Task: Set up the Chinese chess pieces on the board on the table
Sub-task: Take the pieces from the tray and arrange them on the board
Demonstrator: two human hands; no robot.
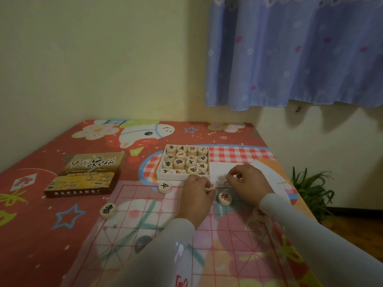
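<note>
Box lid (87, 175) printed "Chinese chess" beneath brush-script Chinese title, small Chinese maker's line along lid edge too blurred to read, loose piece (225, 198) marked red 炮, tray pieces (186, 160) with red and black characters, mostly illegible.

Both hands (196, 195) over chess board (145, 222)

Premises: a private home, most likely a bedroom or living room. Evidence noted: plain cream painted walls (93, 59) meeting at a corner; a blue flowered curtain (300, 54) with a lace top at far right; a desk covered by a red cartoon-print cloth (41, 235); a green potted plant (310, 189) on a dark wooden floor (356, 230) at right; a boxed chess set (87, 175) laid out for leisure.
</note>
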